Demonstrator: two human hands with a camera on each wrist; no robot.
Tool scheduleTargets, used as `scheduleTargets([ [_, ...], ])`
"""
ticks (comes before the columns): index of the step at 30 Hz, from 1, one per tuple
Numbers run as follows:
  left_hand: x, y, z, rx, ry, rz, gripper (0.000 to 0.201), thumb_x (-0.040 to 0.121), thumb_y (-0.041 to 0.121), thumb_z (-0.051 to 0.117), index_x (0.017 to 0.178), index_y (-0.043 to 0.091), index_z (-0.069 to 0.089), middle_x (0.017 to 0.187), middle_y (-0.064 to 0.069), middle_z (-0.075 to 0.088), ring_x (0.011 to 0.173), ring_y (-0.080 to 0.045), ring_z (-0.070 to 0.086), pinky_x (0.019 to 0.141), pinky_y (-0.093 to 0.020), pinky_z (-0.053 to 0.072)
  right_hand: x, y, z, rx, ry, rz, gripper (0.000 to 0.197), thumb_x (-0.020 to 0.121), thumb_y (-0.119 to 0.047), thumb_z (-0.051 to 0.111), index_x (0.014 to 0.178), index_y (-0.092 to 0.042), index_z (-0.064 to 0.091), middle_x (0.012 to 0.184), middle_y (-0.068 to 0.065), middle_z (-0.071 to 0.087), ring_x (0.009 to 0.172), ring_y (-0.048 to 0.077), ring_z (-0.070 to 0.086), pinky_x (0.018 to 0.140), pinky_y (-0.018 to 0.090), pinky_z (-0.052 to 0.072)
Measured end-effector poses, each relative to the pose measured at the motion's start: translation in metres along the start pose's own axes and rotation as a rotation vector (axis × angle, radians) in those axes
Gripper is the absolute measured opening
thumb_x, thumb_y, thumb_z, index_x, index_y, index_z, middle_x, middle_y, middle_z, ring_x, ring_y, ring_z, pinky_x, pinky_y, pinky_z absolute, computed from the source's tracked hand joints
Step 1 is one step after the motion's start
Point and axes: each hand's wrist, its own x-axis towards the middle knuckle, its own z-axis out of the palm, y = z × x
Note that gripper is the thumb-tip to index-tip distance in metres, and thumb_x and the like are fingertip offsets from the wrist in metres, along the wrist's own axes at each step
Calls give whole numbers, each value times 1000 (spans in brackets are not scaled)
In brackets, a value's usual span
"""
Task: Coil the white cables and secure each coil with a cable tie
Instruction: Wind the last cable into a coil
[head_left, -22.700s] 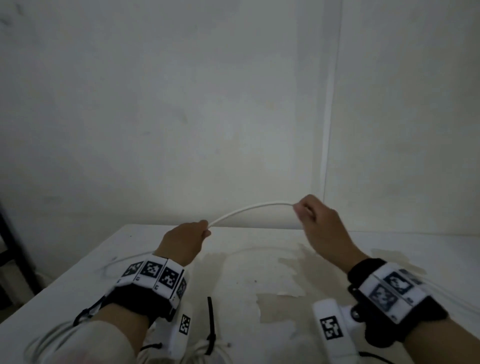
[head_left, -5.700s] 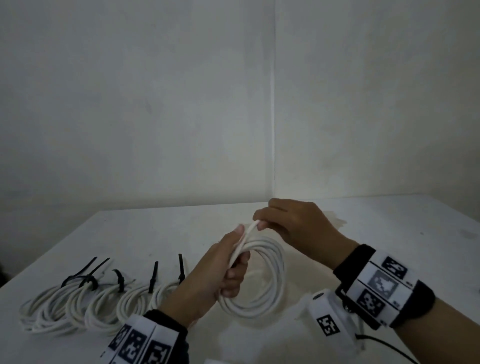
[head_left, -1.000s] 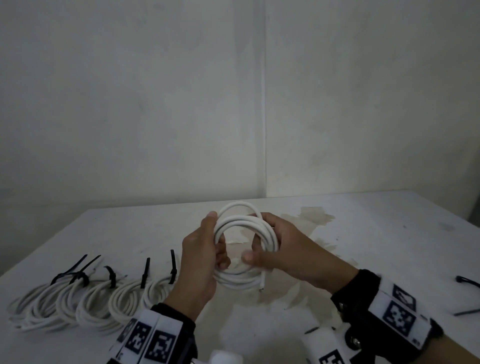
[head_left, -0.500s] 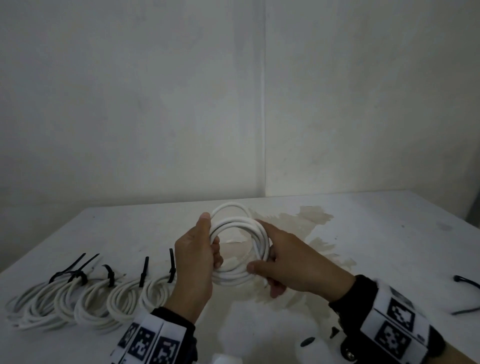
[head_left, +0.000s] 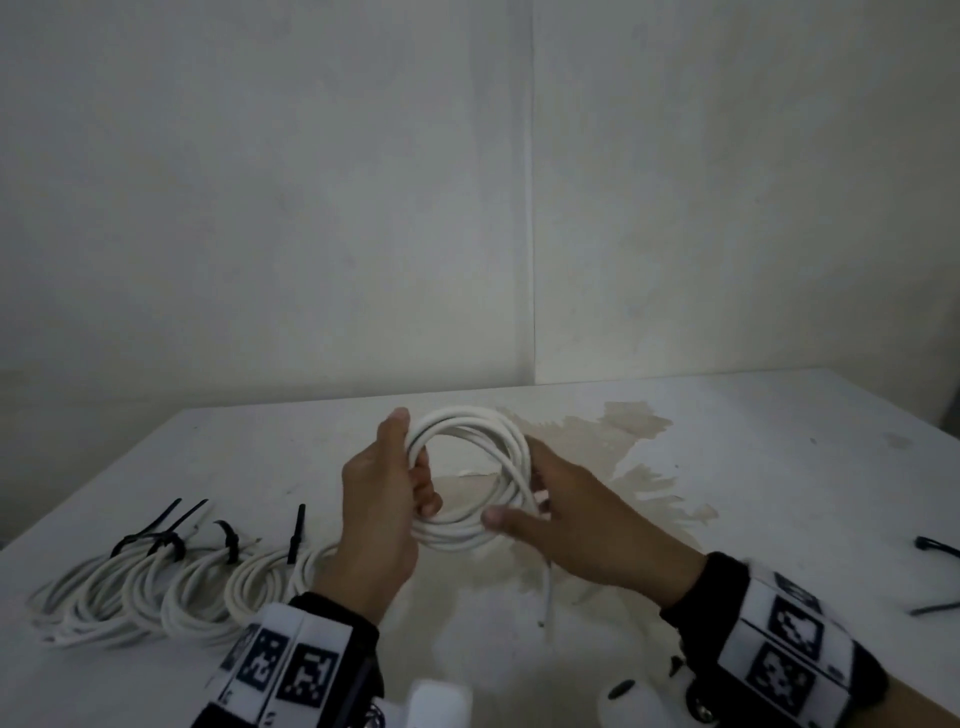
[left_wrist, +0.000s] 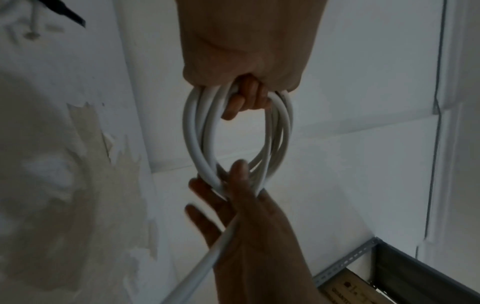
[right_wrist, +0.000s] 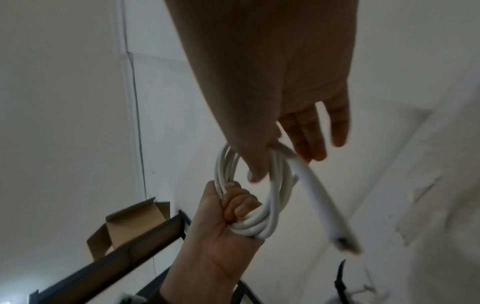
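Holding the white cable (head_left: 470, 483) as a finished coil in the middle of the frame, above the table (head_left: 779, 467), the person is between two steps: I judge the coiling is done and the tying has not started. The left hand (head_left: 382, 514) is clenched around the left side of the coil, fingers curled through the ring. The right hand (head_left: 561, 525) supports the right side with fingers mostly straight and the thumb laid across the loops; it does not really grasp. One loose end (head_left: 545, 597) hangs down below the right hand.

The next move, I think, calls for a cable tie. Two black ties (head_left: 935, 577) lie at the right edge of the frame, well apart from the hands, so the right hand must let go and reach there while the left keeps the loops together.

The cable looks smooth, round and somewhat stiff, so the loops may spring open. At the lower left, several tied coils (head_left: 171, 587) lie in a row, each with a thin black strap. The table surface is pale, with a brownish patch where the coating seems peeled.
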Motion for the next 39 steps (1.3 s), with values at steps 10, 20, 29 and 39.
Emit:
scheduleTargets([
  [10, -13, -12, 7, -65, -176, -13, 50, 97, 42, 30, 71, 6, 53, 38, 6, 34, 33, -7, 34, 40, -20, 41, 11, -7, 9, 380, 365, -56, 23, 93, -31, 44, 97, -11, 54, 62, -1, 51, 48, 0, 49, 51, 11, 39],
  [20, -9, 6, 3, 358, -466, -115, 57, 95, 43, 35, 59, 6, 59, 46, -5, 52, 41, -15, 51, 47, -24, 51, 11, -2, -15, -56, -36, -156, 23, 92, -36, 47, 98, -13, 51, 83, -4, 58, 72, 8, 54, 66, 23, 42],
  [29, -16, -7, 12, 28, -164, -97, 46, 94, 35, 45, 56, 10, 41, 35, 7, 26, 29, -6, 21, 34, -16, 20, 9, 6, 8, 99, 392, -148, 64, 90, -60, 19, 131, -17, 43, 122, -9, 46, 115, 2, 41, 95, 9, 30],
  [39, -12, -15, -1, 59, -388, -168, 54, 97, 31, 30, 57, 5, 55, 41, -4, 47, 40, -17, 48, 48, -26, 51, 12, -4, -7, 362, 302, -22, 17, 92, -42, 36, 89, -31, 49, 56, 1, 49, 40, 11, 46, 43, 20, 40],
])
